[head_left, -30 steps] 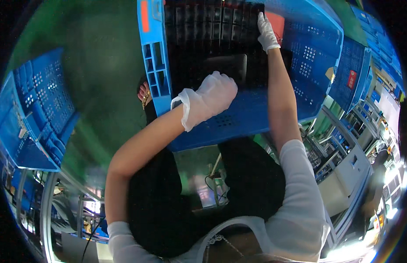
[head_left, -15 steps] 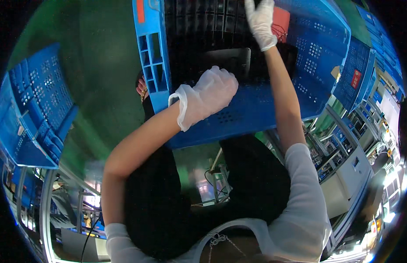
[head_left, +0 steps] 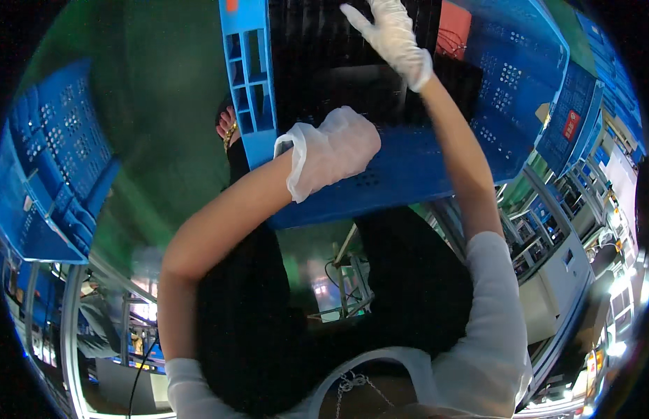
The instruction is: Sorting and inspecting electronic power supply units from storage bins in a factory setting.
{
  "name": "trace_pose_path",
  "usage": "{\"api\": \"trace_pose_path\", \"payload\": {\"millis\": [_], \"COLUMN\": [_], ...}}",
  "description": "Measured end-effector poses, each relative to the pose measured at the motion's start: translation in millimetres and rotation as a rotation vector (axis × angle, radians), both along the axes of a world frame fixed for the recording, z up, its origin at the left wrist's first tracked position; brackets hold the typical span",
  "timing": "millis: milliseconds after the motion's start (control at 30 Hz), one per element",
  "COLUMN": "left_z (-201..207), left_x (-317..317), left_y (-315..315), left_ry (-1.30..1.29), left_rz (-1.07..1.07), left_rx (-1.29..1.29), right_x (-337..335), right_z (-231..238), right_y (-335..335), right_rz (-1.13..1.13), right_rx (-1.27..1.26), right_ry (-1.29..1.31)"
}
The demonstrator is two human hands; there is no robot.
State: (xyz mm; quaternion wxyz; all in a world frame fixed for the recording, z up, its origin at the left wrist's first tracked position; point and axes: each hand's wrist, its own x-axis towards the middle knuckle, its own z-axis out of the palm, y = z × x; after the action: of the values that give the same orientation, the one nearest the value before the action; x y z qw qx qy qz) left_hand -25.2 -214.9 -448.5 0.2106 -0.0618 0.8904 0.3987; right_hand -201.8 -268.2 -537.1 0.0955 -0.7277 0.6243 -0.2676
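A large blue plastic crate [head_left: 401,167] stands before my knees, with black ribbed trays [head_left: 303,42] inside it. My left hand [head_left: 338,143], in a loose white glove, is closed over the near side of the crate, by the trays' near edge. What its curled fingers hold, if anything, is hidden. My right hand [head_left: 394,38], gloved too, reaches over the trays with its thumb stretched away from the fingers; the fingertips meet the top of the picture. No object shows in it. A red piece [head_left: 453,31] with thin dark lines lies to its right, inside the crate.
Another blue crate [head_left: 55,167] rests on a metal frame at the left. More blue crates [head_left: 572,119] stand at the right, above metal racks and a pale cabinet [head_left: 555,279]. Green floor [head_left: 164,84] shows on the left.
My right hand has moved left across the trays, away from the red piece, its thumb now spread. The left hand has stayed nearly in place, still closed. The view has shifted slightly.
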Motion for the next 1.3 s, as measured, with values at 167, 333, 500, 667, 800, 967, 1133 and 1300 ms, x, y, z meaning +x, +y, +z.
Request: {"api": "trace_pose_path", "payload": {"millis": [167, 333, 500, 667, 800, 967, 1133, 1300], "left_z": [-3.9, -13.9, -2.2, 17.2, 19.0, 0.9, 0.8, -9.7], "left_x": [-10.0, -22.3, -19.5, -15.5, -21.9, -26.0, -30.5, -22.4], "left_y": [8.6, 2.2, -3.3, -17.8, -13.8, -14.3, -9.6, -7.8], "left_ry": [0.075, 0.270, 0.119, 0.159, 0.331, 0.512, 0.533, 0.476], "left_rz": [0.138, 0.480, 0.536, 0.565, 0.700, 1.024, 1.065, 1.102], "left_rx": [-0.321, -0.791, -0.567, -0.041, 0.114, 0.173, 0.064, 0.224], "right_x": [-30.1, -37.3, -32.4, -54.2, -128.8, -116.0, -84.8, -54.3], "right_z": [16.5, 41.3, 112.3, 153.3, 121.8, 71.2, 73.6, 85.0], "right_y": [59.1, 83.6, 76.9, 60.0, 78.6, 135.0, 144.6, 118.3], "right_rz": [0.233, 0.221, 0.293, 0.271, -0.271, -0.038, -0.261, -0.762], "right_rx": [0.551, 0.721, 0.741, 1.126, 1.569, 1.312, 1.247, 0.911], "right_ry": [0.288, 0.028, -0.084, -0.320, -1.455, -1.853, -1.676, -1.719]}}
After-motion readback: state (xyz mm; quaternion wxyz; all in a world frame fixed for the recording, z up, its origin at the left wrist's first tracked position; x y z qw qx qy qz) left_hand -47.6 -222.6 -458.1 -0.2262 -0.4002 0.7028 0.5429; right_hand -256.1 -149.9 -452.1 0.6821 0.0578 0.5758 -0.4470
